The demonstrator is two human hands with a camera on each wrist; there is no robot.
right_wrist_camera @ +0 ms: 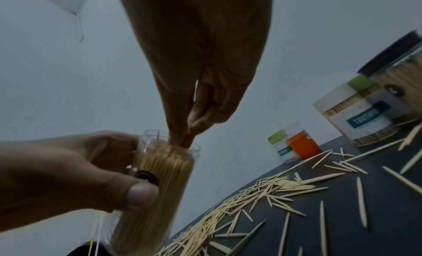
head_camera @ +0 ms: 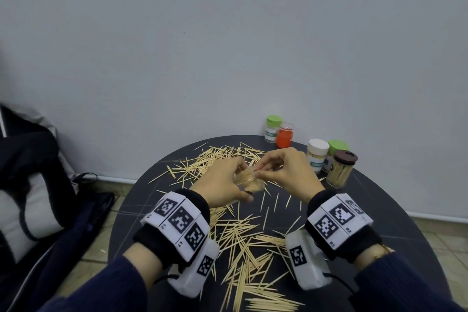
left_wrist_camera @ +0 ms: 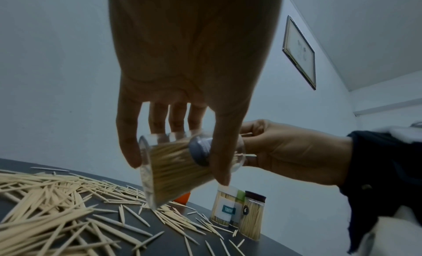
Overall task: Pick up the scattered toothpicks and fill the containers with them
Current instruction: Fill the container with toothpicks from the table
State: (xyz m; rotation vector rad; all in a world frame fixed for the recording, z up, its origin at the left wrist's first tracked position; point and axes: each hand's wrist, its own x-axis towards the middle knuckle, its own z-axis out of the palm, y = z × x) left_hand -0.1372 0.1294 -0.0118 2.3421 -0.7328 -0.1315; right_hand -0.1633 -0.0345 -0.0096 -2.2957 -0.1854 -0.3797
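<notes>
My left hand grips a clear toothpick container, tilted and held above the round dark table. The container is packed almost full of toothpicks. The fingers of my right hand are pinched together at its open mouth, holding a few toothpicks there. In the right wrist view the left thumb presses the container wall. Scattered toothpicks cover the table in front of and beyond both hands.
At the back right stand a green-lidded jar, an orange jar, a white-lidded jar, another green-lidded one and a brown-lidded jar full of toothpicks. A dark bag lies left of the table. The wall is close behind.
</notes>
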